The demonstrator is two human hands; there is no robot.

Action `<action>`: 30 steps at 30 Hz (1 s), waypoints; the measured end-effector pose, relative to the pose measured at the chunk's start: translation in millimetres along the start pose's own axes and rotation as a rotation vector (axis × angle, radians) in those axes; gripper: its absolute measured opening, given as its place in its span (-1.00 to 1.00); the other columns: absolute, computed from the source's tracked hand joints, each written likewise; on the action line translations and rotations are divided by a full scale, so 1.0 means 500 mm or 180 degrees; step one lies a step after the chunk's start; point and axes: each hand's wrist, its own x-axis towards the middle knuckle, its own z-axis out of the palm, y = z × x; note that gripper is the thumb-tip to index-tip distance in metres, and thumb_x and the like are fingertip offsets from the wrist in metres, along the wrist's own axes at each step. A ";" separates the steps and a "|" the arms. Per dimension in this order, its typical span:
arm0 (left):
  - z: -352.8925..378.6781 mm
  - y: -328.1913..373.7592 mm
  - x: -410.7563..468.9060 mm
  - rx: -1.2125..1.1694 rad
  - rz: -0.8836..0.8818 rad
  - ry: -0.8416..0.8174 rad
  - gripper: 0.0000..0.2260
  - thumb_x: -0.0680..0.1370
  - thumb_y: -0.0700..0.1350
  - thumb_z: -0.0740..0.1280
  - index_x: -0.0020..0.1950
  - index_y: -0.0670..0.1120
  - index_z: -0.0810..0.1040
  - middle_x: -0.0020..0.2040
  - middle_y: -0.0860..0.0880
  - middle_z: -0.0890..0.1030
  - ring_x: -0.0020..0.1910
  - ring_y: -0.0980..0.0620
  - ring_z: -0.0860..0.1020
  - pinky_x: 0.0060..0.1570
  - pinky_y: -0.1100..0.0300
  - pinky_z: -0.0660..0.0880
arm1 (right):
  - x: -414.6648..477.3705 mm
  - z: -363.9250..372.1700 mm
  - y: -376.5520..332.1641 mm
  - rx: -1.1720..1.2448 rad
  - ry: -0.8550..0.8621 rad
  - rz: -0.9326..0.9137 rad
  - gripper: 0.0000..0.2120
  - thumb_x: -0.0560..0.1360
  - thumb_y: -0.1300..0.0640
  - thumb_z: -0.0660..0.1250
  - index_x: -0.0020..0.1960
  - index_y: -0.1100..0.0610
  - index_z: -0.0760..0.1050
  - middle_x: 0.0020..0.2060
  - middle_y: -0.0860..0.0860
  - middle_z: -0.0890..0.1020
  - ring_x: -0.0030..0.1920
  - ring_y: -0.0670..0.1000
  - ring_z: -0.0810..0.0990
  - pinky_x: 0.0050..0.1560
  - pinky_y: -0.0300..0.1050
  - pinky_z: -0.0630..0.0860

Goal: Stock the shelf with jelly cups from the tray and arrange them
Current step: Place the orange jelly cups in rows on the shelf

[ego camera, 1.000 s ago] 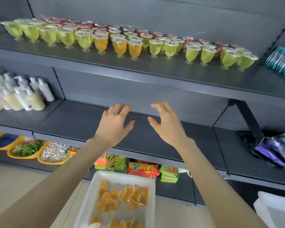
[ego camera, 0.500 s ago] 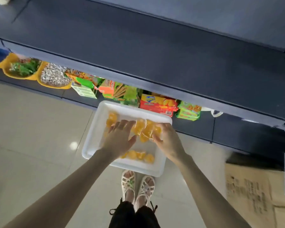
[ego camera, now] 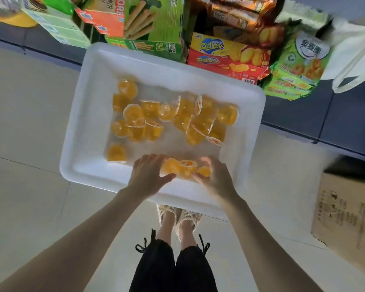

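Note:
A white plastic tray [ego camera: 89,114] lies on the tiled floor below me, with several orange jelly cups [ego camera: 135,114] scattered in it, some upright and some tipped over. At the tray's near edge my left hand [ego camera: 148,175] and my right hand [ego camera: 216,179] close in from either side on a small cluster of jelly cups [ego camera: 184,168]. Each hand has fingers curled over the top of the cluster and a thumb tucked under it. The hands are motion-blurred, and the shelf with the arranged cups is out of view.
Snack boxes stand on the bottom shelf just behind the tray: green biscuit-stick boxes [ego camera: 156,28], red cheese-cracker boxes [ego camera: 226,55] and green packets [ego camera: 297,66]. A white bag [ego camera: 354,55] lies at the right. A cardboard box [ego camera: 346,218] sits on the floor to the right. My feet [ego camera: 179,216] touch the tray's near rim.
My view dropped from the shelves to the tray. Both hands went down from mid-air into the tray, then drew back to its near edge and closed around a cluster of cups.

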 end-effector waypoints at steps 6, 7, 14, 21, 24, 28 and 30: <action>0.034 -0.004 0.051 0.0227 0.0076 0.0007 -0.51 0.45 0.24 0.33 0.31 0.08 0.42 0.23 0.04 0.52 0.26 -0.03 0.40 0.28 0.05 0.15 | 0.053 0.054 0.014 0.0244 -0.0145 0.0002 -0.40 0.34 -0.10 0.50 0.27 0.13 0.42 0.15 0.04 0.58 0.14 0.06 0.55 0.20 0.07 0.46; 0.036 -0.005 0.055 0.0260 0.0085 0.0013 -0.52 0.44 0.25 0.33 0.29 0.08 0.43 0.22 0.05 0.52 0.26 -0.03 0.40 0.28 0.04 0.12 | 0.059 0.059 0.016 0.0230 -0.0161 0.0022 -0.42 0.35 -0.09 0.49 0.27 0.12 0.43 0.14 0.04 0.59 0.15 0.06 0.55 0.20 0.07 0.45; 0.029 -0.012 0.063 0.0206 0.0234 0.0055 -0.59 0.47 0.21 0.32 0.22 0.03 0.53 0.16 0.04 0.59 0.18 0.00 0.50 0.27 0.08 0.14 | 0.071 0.055 0.027 0.0977 -0.0261 0.0199 -0.63 0.38 0.05 0.49 0.14 0.13 0.53 -0.06 0.00 0.60 0.02 0.06 0.60 0.10 0.05 0.54; -0.035 0.027 -0.011 -0.1207 -0.0130 0.0497 -0.59 0.50 0.08 0.35 0.24 -0.14 0.54 0.13 -0.09 0.62 0.05 -0.06 0.58 0.15 0.03 0.46 | -0.005 -0.020 -0.016 0.1673 -0.0053 0.0104 -0.80 0.46 0.07 0.41 0.05 0.06 0.50 -0.02 0.01 0.63 0.03 0.01 0.60 0.06 -0.04 0.55; -0.092 0.067 -0.074 -0.2474 -0.0406 0.0714 -0.70 0.49 -0.05 0.39 0.13 -0.19 0.59 -0.03 -0.10 0.65 -0.08 -0.06 0.64 0.04 0.01 0.55 | -0.069 -0.086 -0.066 0.2396 -0.0093 0.0088 -0.73 0.47 0.13 0.38 0.14 0.09 0.41 0.05 -0.01 0.56 0.04 -0.04 0.59 -0.04 -0.21 0.58; -0.196 0.141 -0.172 -0.3774 -0.0552 0.0659 -0.60 0.42 -0.15 0.47 0.21 -0.24 0.50 0.03 -0.18 0.63 -0.06 -0.11 0.65 0.02 -0.03 0.59 | -0.170 -0.193 -0.138 0.3152 -0.0001 -0.0118 -0.73 0.45 0.20 0.40 0.11 0.12 0.42 0.14 0.12 0.55 0.12 0.10 0.60 -0.07 -0.18 0.62; -0.258 0.182 -0.224 -0.4235 -0.0483 0.0616 -0.44 0.30 -0.18 0.53 0.27 -0.17 0.45 0.08 -0.20 0.60 -0.01 -0.14 0.64 0.03 0.02 0.58 | -0.230 -0.254 -0.179 0.3243 0.0072 -0.0324 -0.73 0.45 0.18 0.42 0.11 0.09 0.46 0.13 0.16 0.56 0.11 0.08 0.61 0.05 -0.05 0.61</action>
